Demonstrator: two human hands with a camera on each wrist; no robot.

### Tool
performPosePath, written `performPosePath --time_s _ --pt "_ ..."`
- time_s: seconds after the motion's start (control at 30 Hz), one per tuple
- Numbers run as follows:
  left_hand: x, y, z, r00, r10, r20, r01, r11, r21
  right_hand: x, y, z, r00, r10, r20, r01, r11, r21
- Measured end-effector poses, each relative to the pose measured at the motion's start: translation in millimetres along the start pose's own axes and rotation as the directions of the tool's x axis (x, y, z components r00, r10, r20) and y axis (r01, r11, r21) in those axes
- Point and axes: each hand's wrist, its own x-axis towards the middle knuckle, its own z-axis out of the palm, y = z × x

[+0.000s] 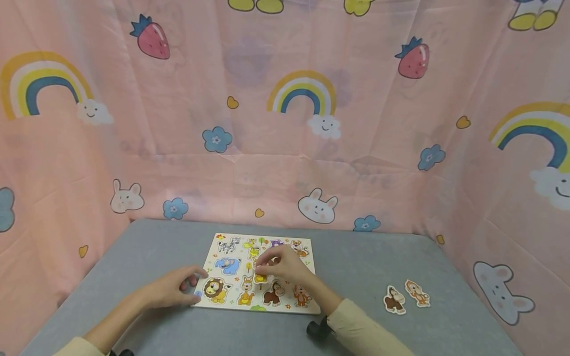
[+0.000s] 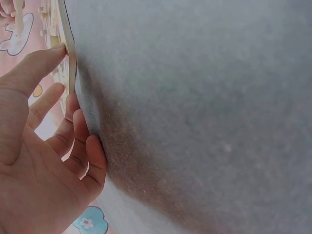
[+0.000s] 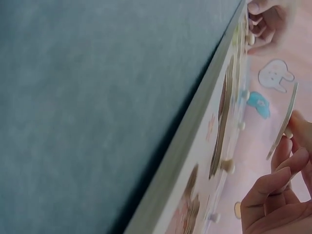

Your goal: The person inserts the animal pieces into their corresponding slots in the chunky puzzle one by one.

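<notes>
A white wooden peg puzzle board with animal pictures lies on the table. My left hand rests beside its left edge, thumb and fingertips touching the board with fingers loosely bent. Above the middle of the board my right hand pinches a small puzzle piece by its knob. In the right wrist view that puzzle piece is seen edge-on, raised off the board. Its picture is partly yellow and mostly hidden by my fingers. The lion, elephant, zebra and kangaroo show around it.
Two loose pieces lie on the grey table to the right: a dark brown ape piece and an orange monkey piece. A pink patterned curtain encloses the table at the back and sides.
</notes>
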Motion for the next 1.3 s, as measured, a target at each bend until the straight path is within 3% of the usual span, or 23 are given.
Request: performPosePath --time_s 0.47,0.63,1.03,1.13,1.3 --pt "-0.8 1.0 -0.2 1.0 0.004 -0.013 -0.004 1.0 -0.001 -3.5 -7.5 17.5 0.999 0.034 0.008 -0.034 0.999 0.035" --pt "-0.7 0.7 -0.2 1.0 0.006 -0.01 -0.006 1.0 0.004 -8.5 -10.5 24.6 0.998 0.061 0.007 -0.062 0.994 0.091" --pt "-0.5 -0.1 -0.8 1.0 0.012 -0.01 -0.012 1.0 0.006 -14.0 -17.9 41.7 0.989 0.12 -0.083 -0.113 0.99 0.083" --pt "-0.7 0.7 -0.8 1.0 0.004 -0.008 -0.004 1.0 0.009 -16.4 -25.5 43.9 0.989 0.127 -0.074 -0.119 0.987 0.105" --pt "-1.0 1.3 -1.0 1.0 -0.002 -0.006 0.002 1.0 0.009 -16.3 -19.5 48.0 0.991 0.124 -0.056 -0.116 0.985 0.128"
